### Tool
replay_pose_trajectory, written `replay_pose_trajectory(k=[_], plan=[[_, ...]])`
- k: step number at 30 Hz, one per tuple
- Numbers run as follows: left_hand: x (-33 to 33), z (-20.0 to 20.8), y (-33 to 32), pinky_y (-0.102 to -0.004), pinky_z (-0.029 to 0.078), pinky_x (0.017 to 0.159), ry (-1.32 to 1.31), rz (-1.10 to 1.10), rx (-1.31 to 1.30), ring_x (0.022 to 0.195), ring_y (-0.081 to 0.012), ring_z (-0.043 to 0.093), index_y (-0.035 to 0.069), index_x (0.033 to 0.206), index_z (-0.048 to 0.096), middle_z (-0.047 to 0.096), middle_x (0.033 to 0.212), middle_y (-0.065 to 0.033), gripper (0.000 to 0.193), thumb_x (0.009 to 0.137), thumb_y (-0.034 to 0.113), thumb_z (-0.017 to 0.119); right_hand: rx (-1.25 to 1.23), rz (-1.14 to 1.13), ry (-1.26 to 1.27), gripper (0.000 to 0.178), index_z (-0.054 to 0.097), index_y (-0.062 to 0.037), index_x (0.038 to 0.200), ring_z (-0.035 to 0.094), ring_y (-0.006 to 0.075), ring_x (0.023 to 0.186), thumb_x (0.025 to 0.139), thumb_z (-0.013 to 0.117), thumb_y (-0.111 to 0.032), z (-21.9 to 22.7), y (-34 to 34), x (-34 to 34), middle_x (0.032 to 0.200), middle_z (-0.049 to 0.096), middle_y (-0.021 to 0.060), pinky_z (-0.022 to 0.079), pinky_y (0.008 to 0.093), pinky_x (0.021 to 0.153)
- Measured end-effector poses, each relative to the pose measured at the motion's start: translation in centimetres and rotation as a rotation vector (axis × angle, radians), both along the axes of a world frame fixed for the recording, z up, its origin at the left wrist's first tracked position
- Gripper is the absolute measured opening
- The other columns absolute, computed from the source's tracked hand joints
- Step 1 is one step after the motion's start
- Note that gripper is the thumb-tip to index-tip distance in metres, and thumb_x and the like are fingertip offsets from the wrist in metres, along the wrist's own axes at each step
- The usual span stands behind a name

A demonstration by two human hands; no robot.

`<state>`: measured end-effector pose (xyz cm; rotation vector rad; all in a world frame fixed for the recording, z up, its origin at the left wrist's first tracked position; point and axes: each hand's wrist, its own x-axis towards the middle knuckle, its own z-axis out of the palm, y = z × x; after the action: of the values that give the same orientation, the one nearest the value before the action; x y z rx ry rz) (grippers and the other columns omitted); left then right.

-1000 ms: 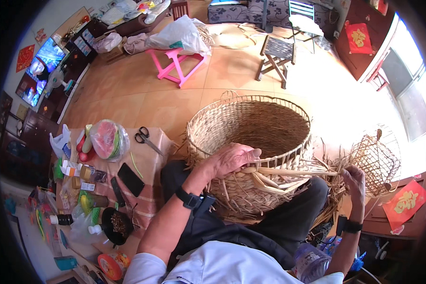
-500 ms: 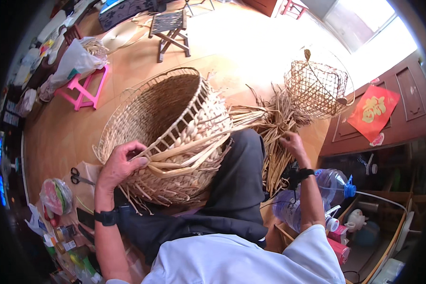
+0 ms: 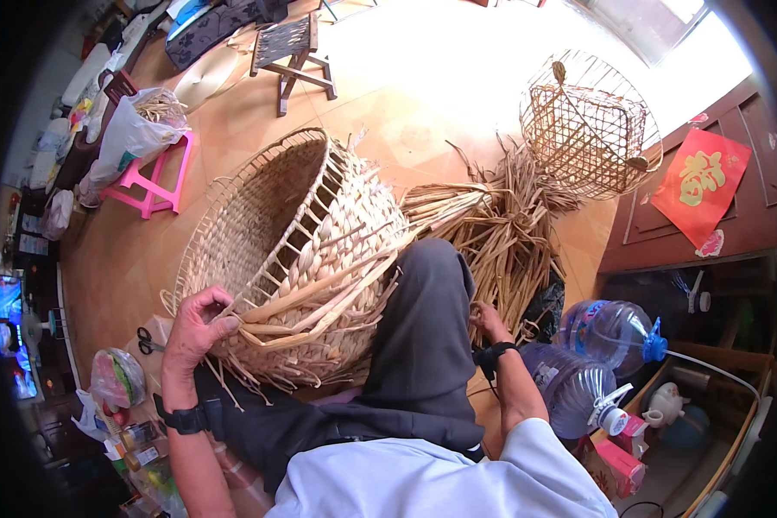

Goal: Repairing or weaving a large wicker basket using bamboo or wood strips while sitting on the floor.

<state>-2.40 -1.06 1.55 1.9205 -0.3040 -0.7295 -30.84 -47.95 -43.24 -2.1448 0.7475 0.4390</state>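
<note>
A large woven straw basket (image 3: 319, 250) lies tilted against my lap, its open mouth turned to the upper left and ringed by bare upright stakes. At the near end of its rim, my left hand (image 3: 197, 332) pinches flat straw strands (image 3: 319, 324) between thumb and fingers; they run loose across the basket's side. My right hand (image 3: 492, 324) is beside my right knee, at the near edge of a bundle of dry straw (image 3: 505, 237). Its fingers are curled, and whatever is in them is too small to make out.
An openwork wire-like basket (image 3: 587, 129) stands beyond the bundle. Large clear plastic bottles (image 3: 570, 388) crowd my right forearm. Scissors (image 3: 149, 341) lie left of my left hand. A pink stool (image 3: 155, 177) with a white bag and a folding stool (image 3: 293, 65) stand farther off.
My right hand has come down and left, from the middle of the straw bundle to its near edge beside my knee. My left hand keeps its pinch on the strands. The view has shifted slightly.
</note>
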Motion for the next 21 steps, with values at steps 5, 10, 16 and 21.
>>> replay_pose_trajectory(k=[5, 10, 16, 21], plan=[[0.4, 0.4, 0.7, -0.026, 0.047, 0.085, -0.023, -0.036, 0.027, 0.09, -0.0096, 0.057, 0.003, 0.094, 0.065, 0.059, 0.093, 0.0006, 0.022, 0.081, 0.013, 0.08, -0.219, 0.063, -0.182, 0.039, 0.065, -0.007, 0.115, 0.062, 0.042, 0.109, 0.08, 0.075, -0.02, -2.3, 0.8, -0.4, 0.108, 0.067, 0.0233, 0.051, 0.0492, 0.093], [-1.2, -0.1, 2.7, -0.0294, 0.05, 0.088, -0.059, 0.007, 0.025, 0.095, -0.0118, 0.059, 0.003, 0.104, 0.07, 0.065, 0.1, -0.0009, 0.022, 0.083, 0.008, 0.076, -0.081, -0.192, -0.118, 0.025, 0.068, -0.0005, 0.105, 0.067, 0.0342, 0.1, 0.08, 0.069, -0.007, 9.6, 6.4, 2.5, 0.095, 0.07, 0.0201, 0.052, 0.0437, 0.086], [0.2, -0.7, -0.3, -0.0305, 0.051, 0.081, -0.242, -0.174, -0.03, 0.089, -0.0135, 0.062, 0.001, 0.102, 0.07, 0.068, 0.092, -0.0047, 0.024, 0.083, 0.012, 0.076, 0.11, -0.227, -0.828, 0.027, 0.063, -0.0025, 0.108, 0.065, 0.0325, 0.08, 0.081, 0.069, -0.003, 1.3, 10.4, 9.2, 0.091, 0.067, 0.0149, 0.05, 0.0441, 0.071], [-0.3, -0.5, 1.2, -0.0319, 0.05, 0.078, -0.262, -0.115, 0.034, 0.086, -0.0149, 0.062, 0.001, 0.102, 0.069, 0.067, 0.091, -0.0058, 0.026, 0.081, 0.013, 0.077, 0.209, -0.124, -0.863, 0.026, 0.063, -0.0026, 0.109, 0.064, 0.0309, 0.079, 0.083, 0.069, -0.004, 4.4, 11.5, 14.5, 0.09, 0.067, 0.014, 0.049, 0.0431, 0.07]])
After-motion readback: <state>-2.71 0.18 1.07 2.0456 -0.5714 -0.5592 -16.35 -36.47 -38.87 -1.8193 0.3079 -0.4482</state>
